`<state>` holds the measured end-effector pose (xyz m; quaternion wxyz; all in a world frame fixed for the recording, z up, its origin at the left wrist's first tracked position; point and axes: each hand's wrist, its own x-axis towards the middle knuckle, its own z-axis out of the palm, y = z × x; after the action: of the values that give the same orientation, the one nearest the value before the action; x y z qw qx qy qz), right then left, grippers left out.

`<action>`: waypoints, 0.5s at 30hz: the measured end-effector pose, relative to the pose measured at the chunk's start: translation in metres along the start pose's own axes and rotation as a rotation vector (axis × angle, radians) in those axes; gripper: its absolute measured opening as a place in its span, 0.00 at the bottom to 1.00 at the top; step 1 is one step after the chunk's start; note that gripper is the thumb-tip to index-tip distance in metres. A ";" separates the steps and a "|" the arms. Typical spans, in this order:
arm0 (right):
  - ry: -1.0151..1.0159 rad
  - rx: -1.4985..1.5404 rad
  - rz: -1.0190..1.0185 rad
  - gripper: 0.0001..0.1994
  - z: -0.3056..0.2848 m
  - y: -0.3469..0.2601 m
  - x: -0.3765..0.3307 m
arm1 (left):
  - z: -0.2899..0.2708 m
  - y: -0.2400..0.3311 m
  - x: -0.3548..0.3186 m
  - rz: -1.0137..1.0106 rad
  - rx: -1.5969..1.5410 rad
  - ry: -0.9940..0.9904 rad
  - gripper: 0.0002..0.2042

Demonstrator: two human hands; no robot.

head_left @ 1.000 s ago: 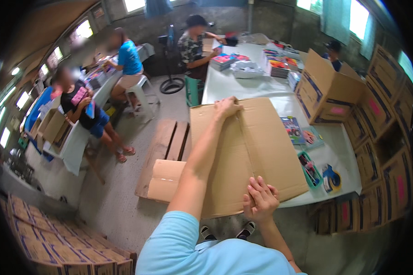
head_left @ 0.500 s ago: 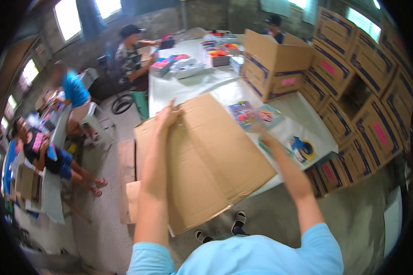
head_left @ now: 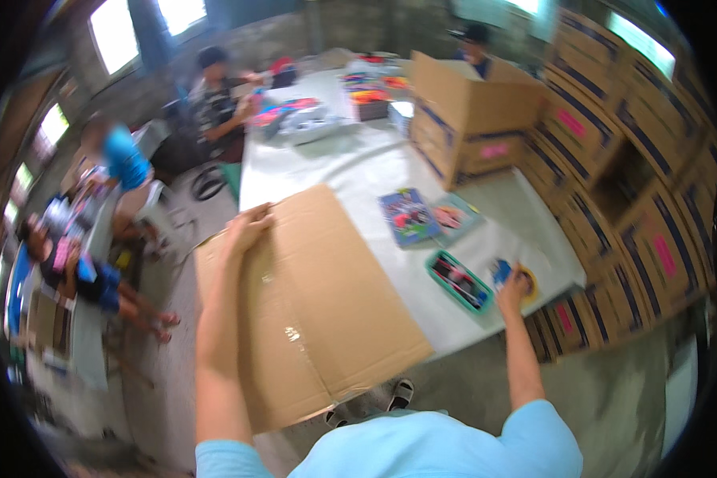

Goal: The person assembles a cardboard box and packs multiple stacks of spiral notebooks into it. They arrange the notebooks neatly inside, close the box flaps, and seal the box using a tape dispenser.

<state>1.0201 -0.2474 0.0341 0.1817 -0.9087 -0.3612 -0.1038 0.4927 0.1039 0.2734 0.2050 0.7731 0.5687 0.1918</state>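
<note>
My left hand (head_left: pixel 249 229) is closed on the far edge of a flattened cardboard box (head_left: pixel 327 295), which slants over the near left corner of the white-covered table. Shiny clear tape runs along the seam of the cardboard. Over at the table's right side, my right hand (head_left: pixel 515 288) has its fingers closed around a blue tape dispenser (head_left: pixel 499 272) with a yellow-cored roll. Just left of that hand sits a green basket (head_left: pixel 459 281) holding pens and small items. Two colourful booklets (head_left: pixel 410 217) lie behind the basket, partly overlapping.
An open cardboard box (head_left: pixel 474 119) stands on the table (head_left: pixel 350 179), with stacked booklets (head_left: pixel 370 102) and a plastic-wrapped bundle (head_left: pixel 309 123) farther back. Cartons (head_left: pixel 577 119) are piled along the right. Several people work at the far end and at the left-hand tables.
My right hand has moved from over the green basket to the tape dispenser, uncovering the basket. The cardboard and my left hand have shifted left and nearer in the view.
</note>
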 end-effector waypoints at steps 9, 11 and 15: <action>-0.127 -0.168 -0.045 0.45 0.022 0.022 0.000 | 0.006 -0.018 0.005 0.017 0.034 -0.034 0.24; -0.146 -0.173 -0.113 0.43 0.017 0.026 0.007 | 0.008 -0.025 0.005 0.088 0.060 0.048 0.23; -0.099 -0.101 0.062 0.33 -0.033 0.019 0.035 | 0.007 -0.017 -0.001 0.099 0.049 0.043 0.23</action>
<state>1.0569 -0.2517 0.0703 0.1207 -0.9315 -0.3357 -0.0713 0.4820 0.1068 0.2584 0.1640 0.8007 0.5387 0.2043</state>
